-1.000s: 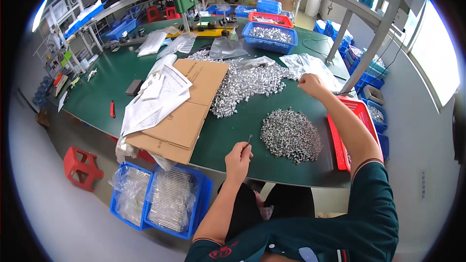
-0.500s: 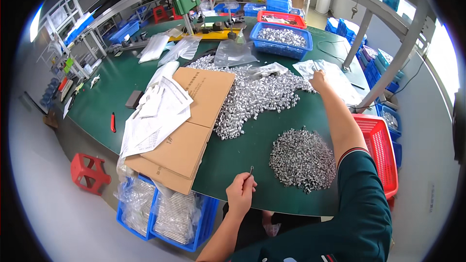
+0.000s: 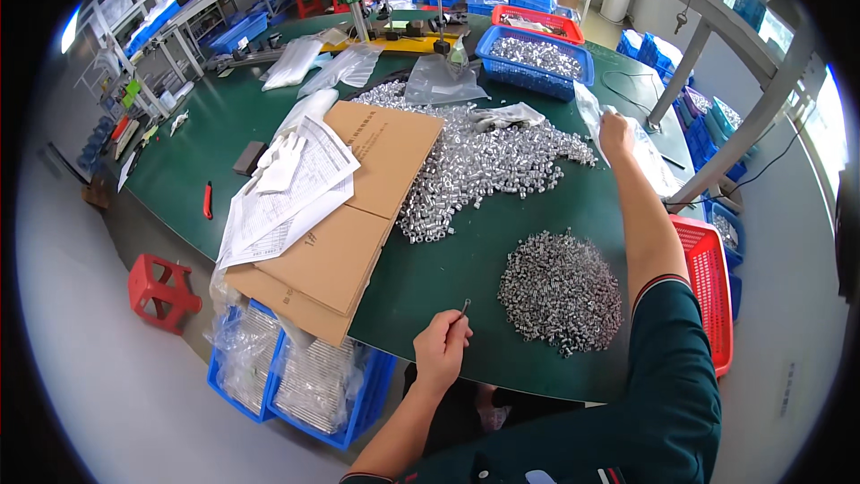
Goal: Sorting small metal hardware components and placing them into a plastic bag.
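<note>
My left hand [image 3: 441, 350], at the near edge of the green table, is closed on a thin dark metal rod [image 3: 466, 306] whose small tip pokes up past the fingers. My right arm reaches to the far right, where my right hand [image 3: 616, 134] is closed on a clear plastic bag [image 3: 647, 154]; the fingertips are partly hidden. Between the arms lies a round heap of small dark-grey metal parts [image 3: 560, 294]. Beyond it spreads a larger pile of shiny silver metal sleeves [image 3: 484, 161], with a pale glove [image 3: 509, 116] on top.
Flattened cardboard [image 3: 336, 224] with papers [image 3: 291, 184] covers the table's left middle. A blue basket of metal parts [image 3: 536, 85] stands at the back. A red basket [image 3: 708, 291] sits beside the right edge, below a grey frame post [image 3: 757, 125]. Blue crates [image 3: 336, 439] stand below the near left edge.
My right hand has shifted slightly right and away, and the plastic bag has moved along with it. My left hand still holds the rod in nearly the same place. The view has turned slightly.
</note>
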`<state>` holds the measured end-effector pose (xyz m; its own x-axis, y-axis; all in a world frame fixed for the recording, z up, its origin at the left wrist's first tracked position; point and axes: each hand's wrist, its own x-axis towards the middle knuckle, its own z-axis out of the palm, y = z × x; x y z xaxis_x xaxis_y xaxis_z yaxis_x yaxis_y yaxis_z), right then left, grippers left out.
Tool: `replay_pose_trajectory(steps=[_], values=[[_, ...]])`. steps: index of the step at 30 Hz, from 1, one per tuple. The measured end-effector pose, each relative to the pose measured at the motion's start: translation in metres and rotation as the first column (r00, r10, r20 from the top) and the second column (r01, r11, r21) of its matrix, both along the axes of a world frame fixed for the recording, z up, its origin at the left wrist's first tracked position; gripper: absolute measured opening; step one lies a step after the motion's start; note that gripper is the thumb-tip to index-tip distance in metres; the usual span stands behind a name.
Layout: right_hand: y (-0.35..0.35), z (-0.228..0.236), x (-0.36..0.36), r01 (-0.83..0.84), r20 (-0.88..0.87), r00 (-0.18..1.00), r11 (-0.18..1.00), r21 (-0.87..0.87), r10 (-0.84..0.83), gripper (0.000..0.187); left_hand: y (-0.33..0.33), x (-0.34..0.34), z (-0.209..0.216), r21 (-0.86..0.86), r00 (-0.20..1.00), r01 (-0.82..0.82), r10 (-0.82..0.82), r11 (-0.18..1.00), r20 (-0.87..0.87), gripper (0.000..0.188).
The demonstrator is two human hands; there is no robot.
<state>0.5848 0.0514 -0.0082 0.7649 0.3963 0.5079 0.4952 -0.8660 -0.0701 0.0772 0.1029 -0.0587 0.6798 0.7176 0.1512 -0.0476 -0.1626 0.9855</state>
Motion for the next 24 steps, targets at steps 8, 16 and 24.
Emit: replay_pose_trajectory(steps=[8, 16, 24], values=[[0.001, 0.068, -0.033, -0.187, -0.203, 0.914, 0.809, 0.558, 0.351, 0.017, -0.001, 0.0, 0.0, 0.007, 1.0, 0.0, 0.0, 1.0, 0.028, 0.01], [0.002, 0.11, -0.201, -0.844, 0.139, 0.521, 0.484, 0.233, 0.842, 0.013, 0.002, -0.009, 0.004, -0.124, 0.979, -0.012, 0.037, 0.992, 0.201, 0.009], [-0.028, 0.097, -0.315, -0.964, 0.045, 0.22, 0.21, 0.163, 0.974, 0.015, 0.014, -0.051, 0.081, 0.154, 0.878, -0.063, -0.018, 0.986, 0.479, 0.008]])
